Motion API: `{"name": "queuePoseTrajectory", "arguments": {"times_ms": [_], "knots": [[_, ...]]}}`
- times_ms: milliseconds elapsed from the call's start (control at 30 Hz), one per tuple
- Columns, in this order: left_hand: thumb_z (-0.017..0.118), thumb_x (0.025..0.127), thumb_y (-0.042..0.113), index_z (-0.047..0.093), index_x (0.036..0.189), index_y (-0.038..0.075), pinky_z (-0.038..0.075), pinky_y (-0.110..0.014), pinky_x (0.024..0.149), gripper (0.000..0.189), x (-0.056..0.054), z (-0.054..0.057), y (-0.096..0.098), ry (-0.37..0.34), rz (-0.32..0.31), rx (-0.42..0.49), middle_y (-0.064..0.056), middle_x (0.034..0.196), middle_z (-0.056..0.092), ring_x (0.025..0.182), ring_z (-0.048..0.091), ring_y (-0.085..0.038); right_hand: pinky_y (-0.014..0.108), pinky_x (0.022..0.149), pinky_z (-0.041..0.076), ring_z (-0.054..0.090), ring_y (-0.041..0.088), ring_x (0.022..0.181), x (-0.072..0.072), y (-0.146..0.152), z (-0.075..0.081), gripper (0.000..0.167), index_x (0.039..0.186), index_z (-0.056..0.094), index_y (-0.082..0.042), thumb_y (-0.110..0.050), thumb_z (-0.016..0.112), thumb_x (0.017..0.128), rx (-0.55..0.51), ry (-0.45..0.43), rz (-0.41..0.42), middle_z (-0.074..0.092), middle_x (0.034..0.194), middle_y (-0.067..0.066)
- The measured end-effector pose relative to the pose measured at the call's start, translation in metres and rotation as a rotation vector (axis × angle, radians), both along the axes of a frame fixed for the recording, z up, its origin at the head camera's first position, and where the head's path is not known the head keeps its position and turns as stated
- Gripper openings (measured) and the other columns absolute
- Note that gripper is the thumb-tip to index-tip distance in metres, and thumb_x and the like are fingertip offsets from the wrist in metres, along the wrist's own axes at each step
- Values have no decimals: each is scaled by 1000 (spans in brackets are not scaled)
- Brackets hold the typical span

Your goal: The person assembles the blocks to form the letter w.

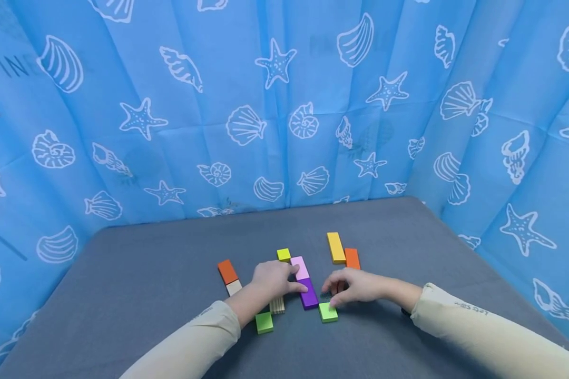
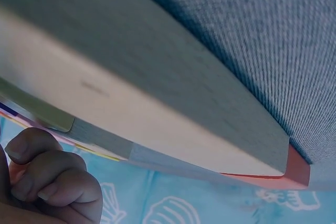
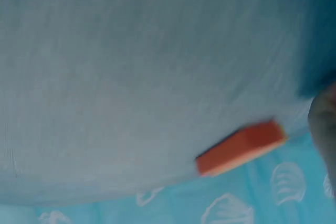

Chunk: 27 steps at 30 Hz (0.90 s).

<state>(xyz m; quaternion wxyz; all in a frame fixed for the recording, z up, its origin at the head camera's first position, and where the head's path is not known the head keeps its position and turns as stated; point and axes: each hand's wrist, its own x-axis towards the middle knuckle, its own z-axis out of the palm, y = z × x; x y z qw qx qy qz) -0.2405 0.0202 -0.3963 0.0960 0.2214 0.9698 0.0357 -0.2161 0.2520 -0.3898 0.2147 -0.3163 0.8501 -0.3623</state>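
Observation:
My left hand (image 1: 271,279) reaches over the blocks in the middle of the table, fingers bent. Its thumb overlaps the purple block (image 1: 309,299), and its fingertips are right at the pink block (image 1: 301,267); these two blocks lie end to end. My right hand (image 1: 357,287) is to the right with loosely curled fingers. Its thumb tip is at the light green block (image 1: 328,312), beside the purple block's near end. Under my left wrist are a green block (image 1: 264,323) and a plain wood block (image 1: 277,305), partly hidden. Beyond the left hand sits a yellow block (image 1: 283,255).
Left of the left hand, an orange-red block (image 1: 227,271) meets a pale wood block (image 1: 234,287), partly covered by the forearm. Behind the right hand lie a yellow-orange block (image 1: 336,248) and an orange block (image 1: 353,259). A blue shell-print curtain (image 1: 275,131) surrounds the grey table (image 1: 147,295).

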Motion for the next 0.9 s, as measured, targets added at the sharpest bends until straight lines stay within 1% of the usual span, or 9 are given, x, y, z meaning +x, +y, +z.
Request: {"name": "queuePoseTrajectory", "arguments": {"times_ms": [67,167,267,367,467,533,633,767,900], "knots": [[65,78,67,58,137,31,50,-41,83,70,0,0,0,-3,0,-1,-3,131,62,104,62,-23,29,73,46,54,15,83,-10,5,2,28,111,67,0,-15,72,88,3,90,-67,60,92,2],[64,78,68,57,138,32,50,-41,83,70,-1,0,0,-3,-2,-3,-3,131,61,107,61,-24,39,80,46,53,24,91,-27,13,3,34,114,66,2,-16,75,87,54,268,-191,61,100,9],[64,78,68,57,138,32,50,-40,82,70,-1,0,0,-7,0,0,-3,132,61,107,61,-24,50,88,43,50,34,103,-44,20,1,45,123,63,3,-19,76,86,130,355,-298,58,112,16],[65,78,67,57,138,32,50,-40,82,70,-1,0,-1,-16,7,9,-3,133,60,108,61,-24,59,97,36,42,45,119,-58,26,-1,61,136,52,5,-23,75,87,189,325,-345,49,131,25],[65,78,67,57,138,31,50,-40,81,70,0,-1,-1,-22,12,18,-3,133,60,109,61,-24,63,105,25,28,49,133,-70,32,-1,77,147,34,6,-28,72,89,220,203,-352,31,148,30],[65,78,67,57,138,32,50,-40,81,70,0,-1,0,-20,11,17,-3,133,60,109,61,-24,62,107,19,21,49,138,-76,35,1,85,150,25,6,-31,71,90,237,115,-344,21,153,31],[65,78,67,57,138,32,50,-40,81,70,0,-1,0,-15,6,9,-3,133,60,109,61,-25,61,109,17,19,48,139,-82,36,3,90,152,19,4,-34,72,89,265,17,-330,18,154,30],[65,78,67,57,138,32,50,-40,82,70,-1,-1,0,-14,7,4,-2,134,60,112,60,-25,61,109,17,23,46,139,-89,33,3,90,153,23,-1,-33,74,87,283,-15,-328,21,154,28],[65,78,67,57,138,31,50,-41,82,70,0,-2,-1,-11,9,6,-3,134,60,112,60,-25,61,107,22,31,44,132,-91,31,2,91,152,25,-2,-30,78,84,259,24,-330,27,150,28]]}}
